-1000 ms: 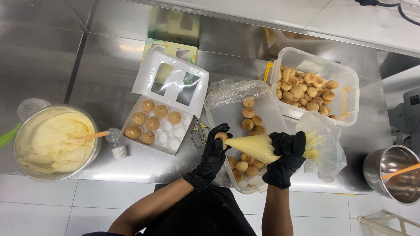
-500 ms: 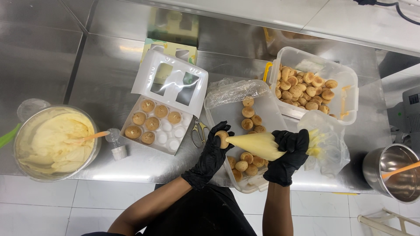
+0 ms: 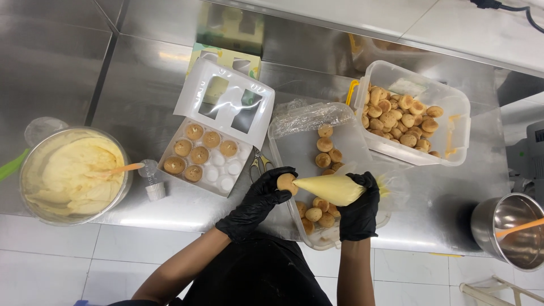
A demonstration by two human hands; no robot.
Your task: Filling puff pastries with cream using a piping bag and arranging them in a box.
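- Barely anything shifts since half a second back: both gloved hands and the piping bag stay put over the clear tub, nozzle still at the puff.
- Left hand [image 3: 258, 201] in black glove, fingers closed around a small round golden pastry puff [image 3: 287, 182], held above the near-left edge of the clear rectangular plastic tub [image 3: 294, 148].
- Right hand [image 3: 359, 205] in black glove, clenched around the wide end of a clear cone-shaped piping bag of pale yellow cream [image 3: 330, 188]; bag lies sideways, tip touching the puff.
- Clear tub holds more loose puffs, some under the hands; crumpled cling film on its far rim.
- White cardboard box with windowed lid open [image 3: 204, 158], left of the hands, six puffs in its tray.
- Round metal bowl of yellow cream [image 3: 68, 173] far left, orange spatula in it.
- Second clear tub full of puffs [image 3: 416, 116] far right of the first.
- Steel pot [image 3: 513, 229] at right edge.
- All on a steel counter [image 3: 141, 85].
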